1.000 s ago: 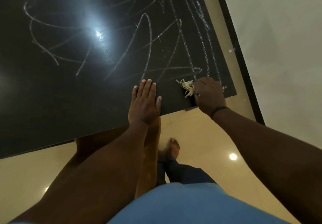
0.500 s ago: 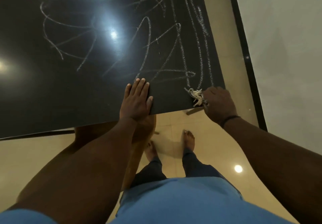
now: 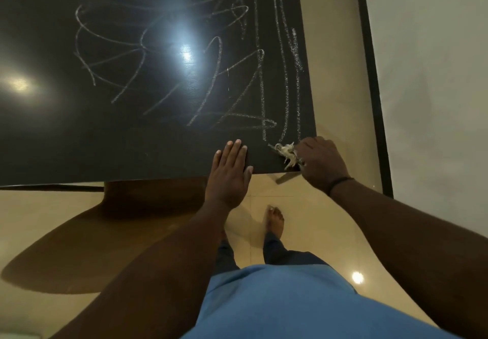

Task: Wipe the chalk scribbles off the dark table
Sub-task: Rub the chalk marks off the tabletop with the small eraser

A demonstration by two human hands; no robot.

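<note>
At the near desk [image 3: 79, 154] edge, left hand [image 3: 230, 173] lies flat and open, palm down; right hand [image 3: 320, 163], at the near right corner, is closed around a frayed pale rag [image 3: 286, 152] touching the surface. Beyond, chalk scribbles [image 3: 211, 74] cover the middle and far right, so wiping looks barely begun; nearly everything remains.

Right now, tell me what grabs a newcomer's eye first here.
White chalk scribbles sprawl across the dark table, with ceiling-light glare in their midst. At the table's near right corner, the right hand grips a frayed pale rag, while the left hand lies flat on the near edge.
</note>
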